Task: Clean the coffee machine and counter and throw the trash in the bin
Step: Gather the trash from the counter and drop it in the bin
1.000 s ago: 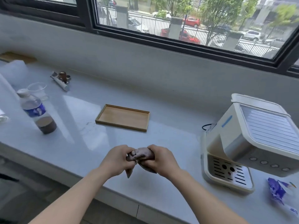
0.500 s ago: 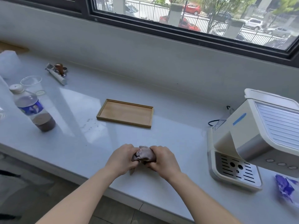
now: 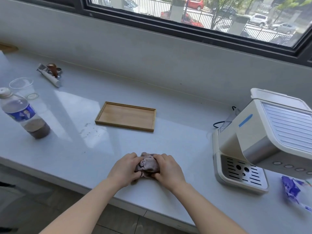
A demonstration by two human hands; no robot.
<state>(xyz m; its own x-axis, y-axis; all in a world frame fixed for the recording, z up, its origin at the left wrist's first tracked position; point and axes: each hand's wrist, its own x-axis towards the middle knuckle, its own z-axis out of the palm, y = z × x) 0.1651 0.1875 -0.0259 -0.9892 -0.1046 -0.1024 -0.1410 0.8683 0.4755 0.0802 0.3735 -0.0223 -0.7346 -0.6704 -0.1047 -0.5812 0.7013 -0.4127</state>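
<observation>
A crumpled greyish-pink cloth is bunched between my two hands over the near part of the pale counter. My left hand grips its left side and my right hand grips its right side. The cream coffee machine stands at the right, its slotted drip tray facing me. A crumpled blue and white wrapper lies on the counter to the right of the machine. Small dark specks mark the counter left of the tray.
A shallow wooden tray lies mid-counter. At the left stand a plastic bottle with brown liquid and a clear cup. A portafilter and tamper lie at the back left. A black cable runs behind the machine.
Both hands keep hold of the cloth and have bunched it tighter, lowering it toward the counter. The camera has tilted down and shifted left.
</observation>
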